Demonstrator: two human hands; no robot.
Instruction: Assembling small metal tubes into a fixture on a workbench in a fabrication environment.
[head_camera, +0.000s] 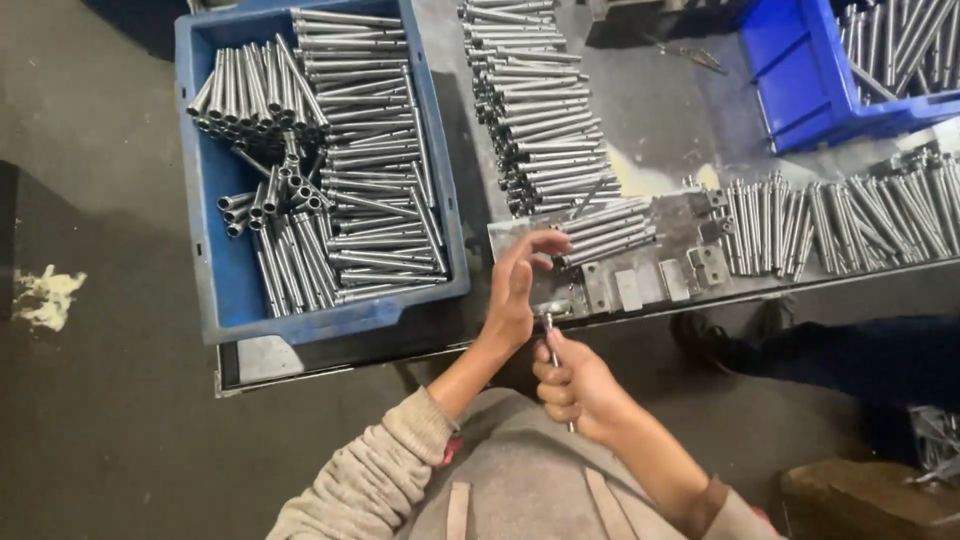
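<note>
Steel rod (553, 345), stiff, smooth and likely slippery, stands clenched mid-shaft in the right hand (578, 388). At eleven o'clock the left hand (517, 283) reaches open-fingered for the rod pile (605, 232) on the metal plate (650, 270).

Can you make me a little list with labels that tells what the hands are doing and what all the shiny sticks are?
left hand: open, fingers by a small pile of metal rods
right hand: fist closed around a thin metal rod
metal plate: flat on the table edge, under the pile
blue bin: on the left, full of rods
</note>
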